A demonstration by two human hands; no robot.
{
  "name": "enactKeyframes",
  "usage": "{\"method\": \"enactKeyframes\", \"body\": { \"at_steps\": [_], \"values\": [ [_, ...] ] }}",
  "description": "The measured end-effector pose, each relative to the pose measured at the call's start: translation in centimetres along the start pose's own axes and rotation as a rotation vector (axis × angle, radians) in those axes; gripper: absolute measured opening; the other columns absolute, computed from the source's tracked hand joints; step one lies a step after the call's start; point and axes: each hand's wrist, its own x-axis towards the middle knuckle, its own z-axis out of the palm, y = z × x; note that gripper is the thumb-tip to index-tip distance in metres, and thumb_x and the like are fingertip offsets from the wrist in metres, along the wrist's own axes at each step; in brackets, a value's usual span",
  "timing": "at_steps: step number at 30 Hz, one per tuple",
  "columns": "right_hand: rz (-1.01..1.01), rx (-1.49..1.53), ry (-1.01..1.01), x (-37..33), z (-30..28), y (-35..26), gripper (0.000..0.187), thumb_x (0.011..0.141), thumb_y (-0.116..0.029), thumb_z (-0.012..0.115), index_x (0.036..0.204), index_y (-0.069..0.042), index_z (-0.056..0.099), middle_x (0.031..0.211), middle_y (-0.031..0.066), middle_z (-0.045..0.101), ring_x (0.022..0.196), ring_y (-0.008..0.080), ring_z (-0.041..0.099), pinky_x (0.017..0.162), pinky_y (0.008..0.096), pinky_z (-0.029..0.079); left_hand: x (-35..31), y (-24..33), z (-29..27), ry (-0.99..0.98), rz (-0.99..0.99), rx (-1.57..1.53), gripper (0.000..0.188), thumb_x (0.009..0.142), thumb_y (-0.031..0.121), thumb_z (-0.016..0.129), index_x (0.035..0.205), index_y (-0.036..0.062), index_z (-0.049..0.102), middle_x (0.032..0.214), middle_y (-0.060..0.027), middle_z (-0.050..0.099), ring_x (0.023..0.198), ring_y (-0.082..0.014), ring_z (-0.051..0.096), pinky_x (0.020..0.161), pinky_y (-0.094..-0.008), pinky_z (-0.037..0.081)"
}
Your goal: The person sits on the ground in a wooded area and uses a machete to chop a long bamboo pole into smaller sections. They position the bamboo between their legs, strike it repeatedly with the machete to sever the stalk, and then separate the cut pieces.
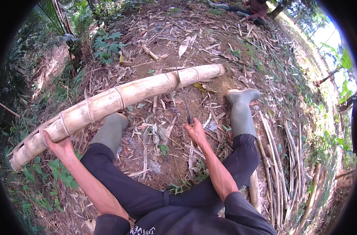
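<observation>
The left hand (58, 145) is gripping the near end of a thick pale bamboo pole (119, 100), which is lying across the leaf-strewn ground (162, 156). The right hand (195, 131) is closing around the handle of a long blade (183, 94), whose edge is resting on the pole between two green rubber boots (241, 113).

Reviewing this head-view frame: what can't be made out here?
- Tool handle: hidden inside the right hand; only the thin blade reaching the bamboo pole shows.
- Left hand fingers: wrapped behind the pole.
- Pole's near end: lost in dark fisheye rim.
- Person at top edge: cut off, too small.
</observation>
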Motion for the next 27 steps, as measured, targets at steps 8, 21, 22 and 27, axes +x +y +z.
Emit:
{"method": "enactKeyframes", "body": {
  "at_steps": [8, 21, 22, 27],
  "values": [
    [0.036, -0.019, 0.154, -1.2, 0.8, -0.2, 0.032, 0.078, -0.016, 0.063, 0.103, 0.002, 0.06, 0.069, 0.0171, 0.065, 0.059, 0.0267, 0.062, 0.056, 0.0438, 0.049, -0.9, 0.0, 1.9, 0.008, 0.105, -0.02, 0.072, 0.082, 0.037, 0.07, 0.139, 0.0043, 0.04, 0.139, -0.0139, 0.046, 0.129, -0.03, 0.044, 0.11, -0.0521, 0.032],
    [-0.088, 0.428, 0.41, -4.3, -2.8, 1.0, 0.022, 0.08, -0.014, 0.061, 0.095, 0.002, 0.061, 0.063, 0.0092, 0.06, 0.052, 0.015, 0.054, 0.046, 0.0349, 0.042, -15.1, 8.4, 14.2, -0.382, 0.359, -0.155, 0.079, 0.075, 0.031, 0.076, 0.138, 0.0014, 0.038, 0.136, -0.0172, 0.048, 0.128, -0.0324, 0.045, 0.11, -0.053, 0.034],
    [-0.083, 0.48, 0.43, -4.2, -3.7, 0.7, 0.022, 0.079, -0.015, 0.062, 0.094, 0.001, 0.062, 0.064, 0.0086, 0.059, 0.054, 0.0142, 0.053, 0.048, 0.0353, 0.042, -15.5, 8.8, 14.9, -0.404, 0.348, -0.172, 0.079, 0.075, 0.032, 0.077, 0.137, 0.0015, 0.039, 0.136, -0.0172, 0.047, 0.128, -0.0332, 0.045, 0.109, -0.0546, 0.034],
    [-0.132, 0.387, 0.465, -4.4, -8.8, -0.6, 0.025, 0.078, -0.017, 0.063, 0.095, 0.001, 0.062, 0.063, 0.0114, 0.061, 0.053, 0.0188, 0.057, 0.049, 0.0373, 0.044, -17.7, 9.9, 17.7, -0.478, 0.298, -0.184, 0.082, 0.074, 0.036, 0.077, 0.138, 0.0026, 0.038, 0.137, -0.0162, 0.047, 0.129, -0.0326, 0.044, 0.112, -0.0538, 0.031]
  ]
}}
